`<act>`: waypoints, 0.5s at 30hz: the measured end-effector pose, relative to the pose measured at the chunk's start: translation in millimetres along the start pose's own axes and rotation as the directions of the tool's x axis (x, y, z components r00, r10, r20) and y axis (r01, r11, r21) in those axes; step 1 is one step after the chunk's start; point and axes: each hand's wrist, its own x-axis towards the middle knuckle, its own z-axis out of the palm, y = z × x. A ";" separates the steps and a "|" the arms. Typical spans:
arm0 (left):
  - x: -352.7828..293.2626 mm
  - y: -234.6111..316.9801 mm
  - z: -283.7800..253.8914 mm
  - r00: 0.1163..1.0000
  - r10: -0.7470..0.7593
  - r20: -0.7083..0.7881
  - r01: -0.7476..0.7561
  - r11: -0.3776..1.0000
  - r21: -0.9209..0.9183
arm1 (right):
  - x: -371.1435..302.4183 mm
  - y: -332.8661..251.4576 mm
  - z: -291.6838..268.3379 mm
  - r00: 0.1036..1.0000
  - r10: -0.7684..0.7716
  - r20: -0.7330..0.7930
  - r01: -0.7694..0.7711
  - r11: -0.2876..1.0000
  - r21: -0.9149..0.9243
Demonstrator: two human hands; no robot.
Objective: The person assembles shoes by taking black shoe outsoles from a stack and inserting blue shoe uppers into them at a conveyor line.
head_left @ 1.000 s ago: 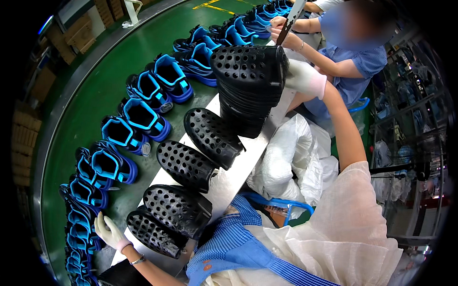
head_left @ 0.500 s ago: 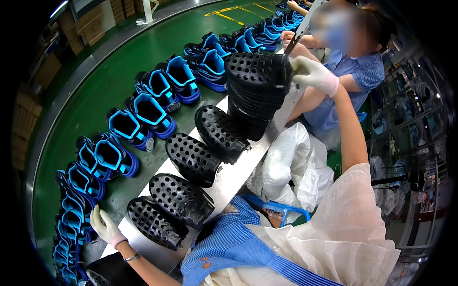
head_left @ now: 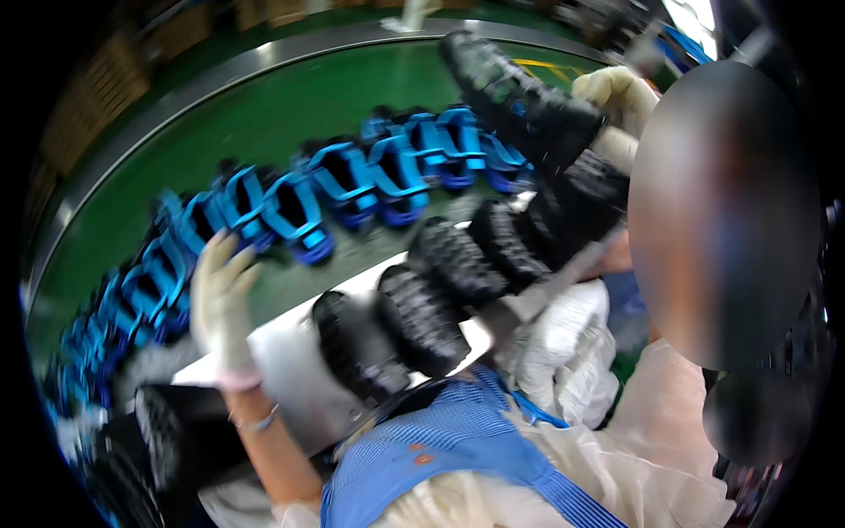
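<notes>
My gloved right hand (head_left: 620,101) is closed at the near end of a black, foot-shaped perforated insert (head_left: 524,101), raised and tilted over the work surface; motion smears it. Below it stands a stack of similar black inserts (head_left: 576,211). Several more black perforated inserts (head_left: 422,317) lie in a row along the white bench (head_left: 304,370). My left hand (head_left: 224,299), in a white glove, is held with fingers apart and holds nothing. It is nearest to the row of black shoes with bright blue linings (head_left: 295,211) beyond the bench.
The shoes stand in a curved line beyond the bench, bordered by green flooring (head_left: 352,84). White bundled material (head_left: 563,343) lies on the bench's near side. At lower left is a dark, box-like piece (head_left: 189,431). A blurred-out area covers much of the right.
My view has turned to the right. My right hand has lifted a perforated insert above the stack. My left hand has risen, with its fingers spread.
</notes>
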 end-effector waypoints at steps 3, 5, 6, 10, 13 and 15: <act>-5.8 51.7 24.0 0.958 -0.246 0.150 0.270 0.948 -0.171 | 47.7 -7.1 131.7 0.943 -0.180 0.281 0.128 0.972 0.196; -6.8 57.8 19.1 0.910 -0.384 0.153 0.405 0.754 -0.518 | 64.0 -40.0 197.2 0.880 -0.195 0.434 0.120 0.974 0.194; -21.9 55.3 1.9 0.933 -0.328 0.152 0.355 0.757 -0.548 | 67.4 -53.1 229.8 0.848 -0.136 0.513 0.035 0.979 0.201; -39.5 36.7 -47.1 0.967 -0.247 -0.063 0.155 0.765 -0.625 | 75.3 -67.9 307.2 0.752 -0.092 0.653 -0.035 0.983 0.178; -49.5 32.8 -69.6 0.933 -0.195 -0.304 0.008 0.852 -0.523 | 80.0 -69.6 343.8 0.714 -0.276 0.644 0.401 0.915 -0.053; -47.7 35.3 -72.0 0.905 -0.132 -0.404 -0.060 0.901 -0.429 | 81.3 -59.5 366.2 0.729 -0.272 0.629 0.476 0.861 -0.179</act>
